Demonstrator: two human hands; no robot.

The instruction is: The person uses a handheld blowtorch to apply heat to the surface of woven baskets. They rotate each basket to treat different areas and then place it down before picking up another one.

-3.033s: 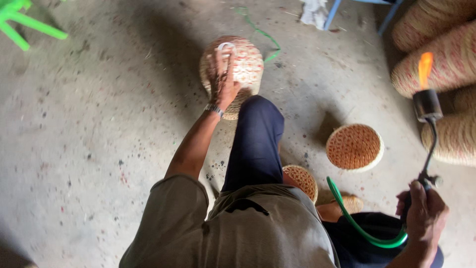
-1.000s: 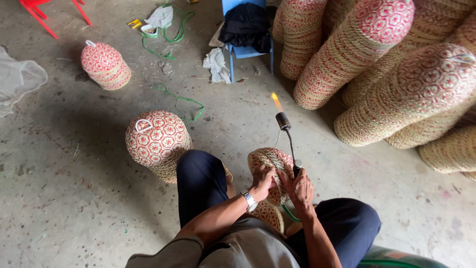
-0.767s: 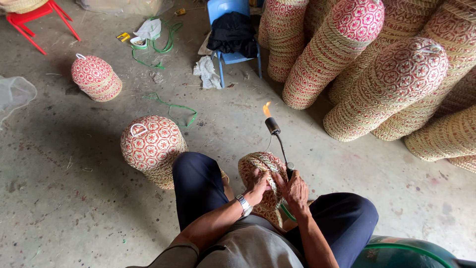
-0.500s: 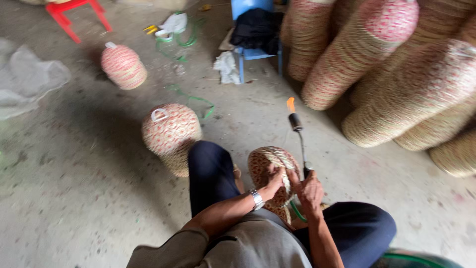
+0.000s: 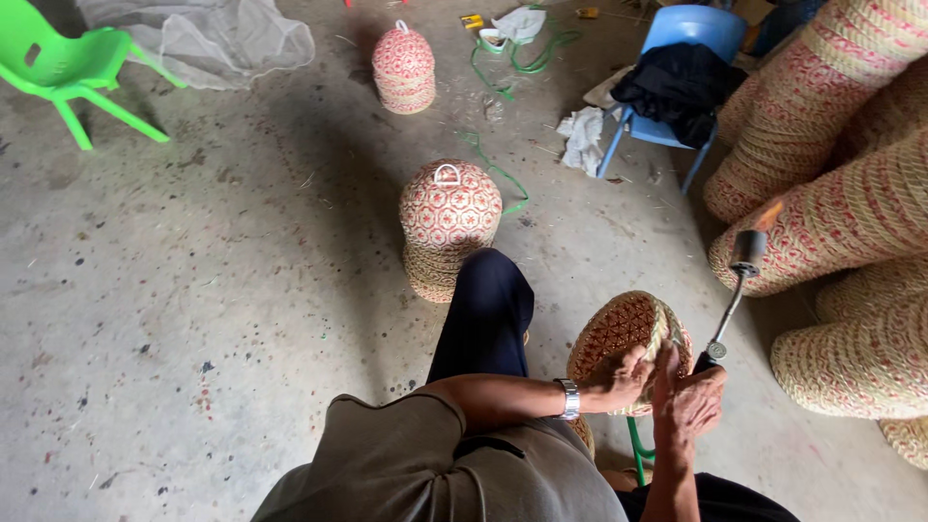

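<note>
Working a woven basket (image 5: 619,333) over the lap, low at the right part of the floor (image 5: 193,290), just right of the raised knee; tilted on its side with the open mouth and red-and-natural lattice weave facing up toward the camera. Gripping its near rim with left hand (image 5: 626,377), fingers curled tight over the edge, thumb side pressed on the weave, wristwatch (image 5: 570,398) on that wrist. Clamping the handle of a gas torch (image 5: 746,253) in right hand (image 5: 688,401), fist fully closed round it, touching the basket's right rim. Running lit, small orange flame (image 5: 770,215) at the nozzle, but aimed up and away toward the right edge, well apart from the weave, so judged as between passes, not flaming the basket at this instant. Feeding from a green hose (image 5: 638,452) dropping below the hands. Judging progress: can't tell how much of this piece is treated, no scorch marks or stray fibres readable at this size; looks intact, round, thick coiled rim. Reading as mid-batch: one domed basket (image 5: 449,227) with a small loop on top standing mouth-down just beyond the knee, near floor centre, a second dome (image 5: 403,66) toward the far edge, long stacks of nested baskets (image 5: 851,213) lying along the right edge. Also noting a blue chair (image 5: 677,82) with dark cloth at the far right, a green chair (image 5: 68,72) and white netting (image 5: 208,39) at the far left corner
</note>
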